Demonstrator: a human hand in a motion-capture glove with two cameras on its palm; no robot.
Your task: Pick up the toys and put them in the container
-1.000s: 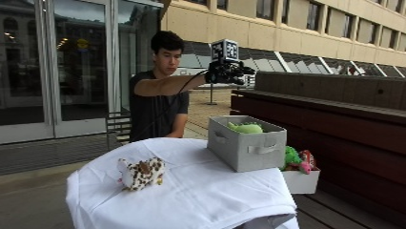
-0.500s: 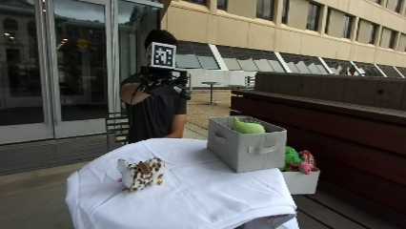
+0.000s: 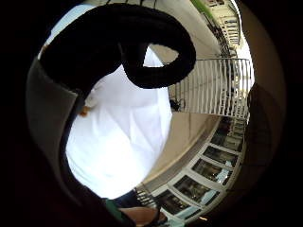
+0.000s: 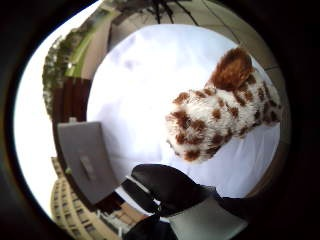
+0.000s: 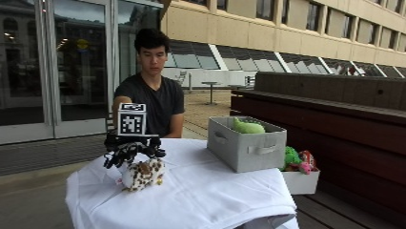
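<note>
A spotted brown-and-white plush toy (image 5: 143, 174) lies on the white tablecloth (image 5: 203, 195) near the table's left edge. My gloved right hand (image 5: 130, 151) hovers just above it with its fingers spread and hanging down, holding nothing. The thumb side palm view has the plush toy (image 4: 222, 117) close below the palm, with a gloved finger (image 4: 167, 185) beside it. A grey fabric container (image 5: 246, 149) stands at the right of the table with a green toy (image 5: 248, 127) inside it. The container (image 4: 87, 160) also shows in the thumb side palm view.
A white box (image 5: 299, 180) with green and red toys (image 5: 297, 159) sits beside the table on a dark wooden bench (image 5: 355, 157). The person sits behind the table. White cloth (image 3: 123, 137) fills the little finger side palm view.
My hand has come down from head height, away from the container, to just above the spotted plush toy at the left of the table.
</note>
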